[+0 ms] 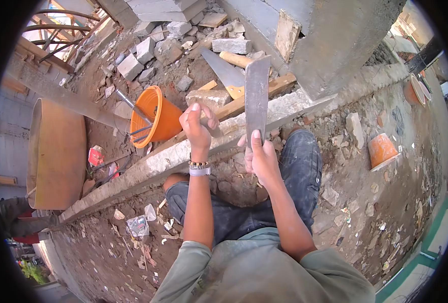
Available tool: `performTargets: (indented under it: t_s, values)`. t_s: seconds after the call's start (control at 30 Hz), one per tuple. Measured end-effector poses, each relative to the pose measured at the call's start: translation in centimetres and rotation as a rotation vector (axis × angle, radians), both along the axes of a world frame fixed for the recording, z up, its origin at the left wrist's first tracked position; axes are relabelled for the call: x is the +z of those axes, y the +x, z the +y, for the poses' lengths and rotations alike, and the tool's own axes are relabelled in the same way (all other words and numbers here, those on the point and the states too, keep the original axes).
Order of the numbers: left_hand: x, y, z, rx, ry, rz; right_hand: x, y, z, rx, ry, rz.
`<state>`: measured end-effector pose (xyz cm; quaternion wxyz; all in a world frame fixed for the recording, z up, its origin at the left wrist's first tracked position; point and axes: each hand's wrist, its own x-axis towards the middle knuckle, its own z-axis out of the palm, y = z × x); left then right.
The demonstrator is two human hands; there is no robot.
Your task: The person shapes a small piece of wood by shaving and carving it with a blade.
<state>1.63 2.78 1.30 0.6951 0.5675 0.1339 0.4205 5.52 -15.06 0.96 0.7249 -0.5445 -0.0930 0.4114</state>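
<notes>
My right hand (262, 160) is wrapped round the lower end of a machete (256, 96), whose broad grey blade points up and away from me. My left hand (197, 130) is raised to its left with the fingers curled in. Whatever those fingers hold, if anything, is hidden. Just beyond the left hand stands an orange bucket (171, 118), tilted, with metal-shafted tools inside. A handsaw (223, 70) with a yellow handle lies behind the machete, beside a round wooden handle (235, 59). A wooden batten (283, 84) rests along the concrete ledge (229, 132).
Broken blocks (145, 50) and rubble lie ahead. A grey concrete column (330, 50) rises at the upper right. An orange container (383, 151) is on the dirt at right, and a large tan curved container (57, 154) stands at left. A person's legs (19, 219) show at far left.
</notes>
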Motion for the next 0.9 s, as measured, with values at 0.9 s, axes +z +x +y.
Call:
performTargets:
  t_s: [0.9]
  values:
    - [0.0, -0.3, 0.3, -0.006, -0.041, -0.023, -0.4, -0.7, 1.4, 0.066, -0.01, 0.087]
